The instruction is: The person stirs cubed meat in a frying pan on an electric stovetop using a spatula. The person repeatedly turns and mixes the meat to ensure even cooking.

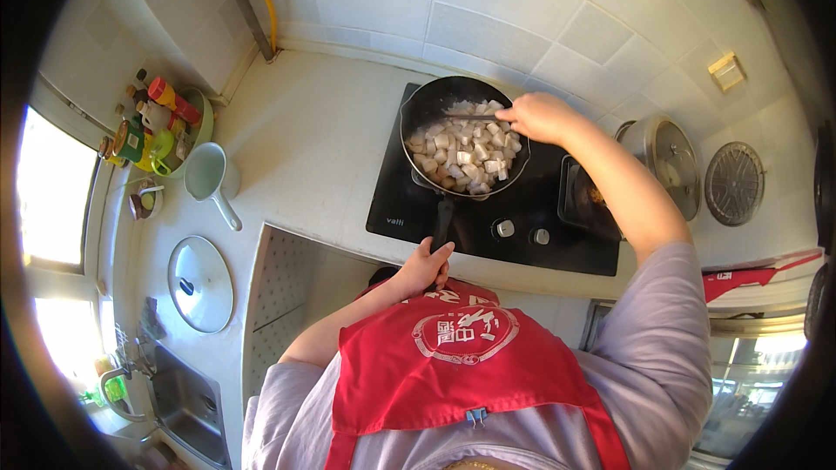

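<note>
A dark frying pan (418, 101) sits over the left side of the black gas cooktop (392, 205), filled with pale cubed food (467, 143). My left hand (423, 267) is wrapped around the pan's black handle (444, 219), close to my red apron (457, 372). Above the pan's far right rim, my right hand (539, 117) grips a thin dark utensil (473, 117). Its far end reaches in among the cubes; whether it is chopsticks or a spatula handle I cannot tell.
A lidded metal pot (656, 143) and a dark pan (581, 202) stand right, partly behind my forearm. Left on the counter are a pale green ladle-shaped scoop (209, 173), a glass lid (202, 284) and several condiment bottles (157, 117). A sink (189, 405) lies lower left.
</note>
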The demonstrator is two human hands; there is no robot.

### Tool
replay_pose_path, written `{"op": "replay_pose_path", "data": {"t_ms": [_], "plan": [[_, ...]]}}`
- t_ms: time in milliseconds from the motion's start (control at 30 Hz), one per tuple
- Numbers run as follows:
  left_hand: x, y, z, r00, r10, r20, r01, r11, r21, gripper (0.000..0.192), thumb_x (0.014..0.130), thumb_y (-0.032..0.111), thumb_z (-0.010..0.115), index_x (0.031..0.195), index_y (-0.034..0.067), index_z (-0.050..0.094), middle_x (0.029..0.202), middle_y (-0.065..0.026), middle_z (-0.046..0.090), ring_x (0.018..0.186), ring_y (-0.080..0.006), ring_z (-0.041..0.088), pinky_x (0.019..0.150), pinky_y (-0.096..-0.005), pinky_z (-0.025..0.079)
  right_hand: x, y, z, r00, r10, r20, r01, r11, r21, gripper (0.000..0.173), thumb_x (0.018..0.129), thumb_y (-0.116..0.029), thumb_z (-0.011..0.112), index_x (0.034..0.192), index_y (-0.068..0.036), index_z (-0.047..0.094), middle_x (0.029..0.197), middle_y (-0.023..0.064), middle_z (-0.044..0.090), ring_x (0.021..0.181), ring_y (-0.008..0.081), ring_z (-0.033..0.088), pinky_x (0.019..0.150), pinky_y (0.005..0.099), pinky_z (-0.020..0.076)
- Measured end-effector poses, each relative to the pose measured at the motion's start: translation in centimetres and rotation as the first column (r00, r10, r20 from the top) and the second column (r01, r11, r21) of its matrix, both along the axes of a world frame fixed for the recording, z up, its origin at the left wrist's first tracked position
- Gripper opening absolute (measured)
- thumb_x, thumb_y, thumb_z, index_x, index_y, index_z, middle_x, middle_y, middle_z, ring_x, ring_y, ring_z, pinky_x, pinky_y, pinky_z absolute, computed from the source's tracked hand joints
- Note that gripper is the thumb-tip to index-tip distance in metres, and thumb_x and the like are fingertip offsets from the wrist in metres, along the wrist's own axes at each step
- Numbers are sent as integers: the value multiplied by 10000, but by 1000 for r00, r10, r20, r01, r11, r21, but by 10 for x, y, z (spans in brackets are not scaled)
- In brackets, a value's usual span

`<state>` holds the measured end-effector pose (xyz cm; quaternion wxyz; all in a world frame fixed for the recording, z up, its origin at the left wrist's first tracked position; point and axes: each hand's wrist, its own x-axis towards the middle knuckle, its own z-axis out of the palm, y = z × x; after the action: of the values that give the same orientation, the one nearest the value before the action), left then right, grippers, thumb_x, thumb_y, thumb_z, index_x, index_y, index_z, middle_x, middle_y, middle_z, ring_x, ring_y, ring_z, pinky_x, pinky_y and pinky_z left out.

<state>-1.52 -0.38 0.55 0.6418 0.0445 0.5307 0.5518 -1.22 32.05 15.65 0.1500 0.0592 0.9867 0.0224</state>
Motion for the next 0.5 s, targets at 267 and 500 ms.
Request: {"op": "replay_pose_path", "data": {"t_ms": [267, 500], "plan": [[-4, -1, -5, 1000, -21, -9, 21, 1000, 12, 586, 953, 285, 556, 1305, -51, 229, 657, -45, 466, 473, -131, 440, 433, -300, 415, 91, 4, -9, 900, -330, -285, 278, 938, -208, 341, 857, -212, 600, 1192, -150, 622, 925, 178, 644, 905, 374, 609, 797, 461, 491], [-1, -2, 9, 999, 28, 16, -29, 999, 29, 255, 962, 260, 547, 955, 80, 367, 658, -40, 454, 469, -134, 415, 416, -311, 383, 113, 15, -8, 693, -705, 147, 691, 594, -412, 389, 921, -168, 513, 1299, -78, 533, 683, 120, 642, 524, 207, 598, 497, 342, 505]]}}
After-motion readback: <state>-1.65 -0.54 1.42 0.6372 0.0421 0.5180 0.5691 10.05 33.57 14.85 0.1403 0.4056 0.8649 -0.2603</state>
